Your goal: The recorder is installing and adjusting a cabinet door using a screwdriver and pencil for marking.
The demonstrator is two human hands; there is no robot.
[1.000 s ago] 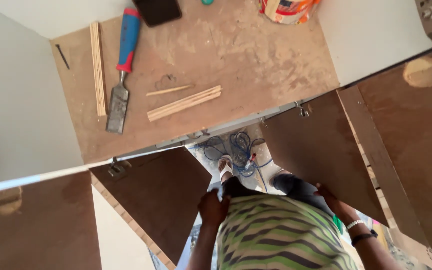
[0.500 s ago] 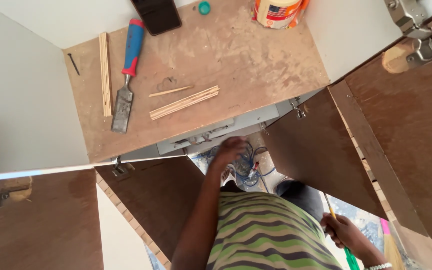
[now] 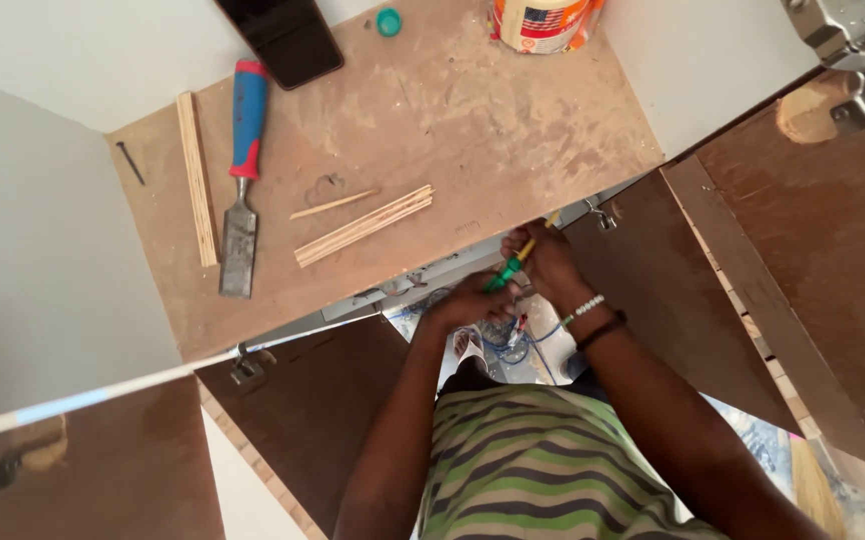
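Observation:
I look down into a cabinet with both doors swung open. My right hand (image 3: 549, 262) grips a green and yellow screwdriver (image 3: 509, 268) just under the front edge of the brown wooden shelf (image 3: 473, 130). My left hand (image 3: 468, 303) is beside it, fingers closed near the screwdriver's tip; what it holds is hidden. A beaded bracelet and dark band sit on my right wrist. Blue wires and white parts lie below the hands.
On the shelf lie a chisel with a red and blue handle (image 3: 242, 175), thin wood strips (image 3: 363, 226), a longer strip (image 3: 196, 176), a nail (image 3: 131, 162), a dark phone (image 3: 280, 38), a teal cap (image 3: 389, 21) and a can (image 3: 541, 22). Brown doors (image 3: 823, 260) with hinges flank both sides.
My right hand came up from low at the right with the screwdriver and met my left hand under the shelf's edge. The view shifted slightly.

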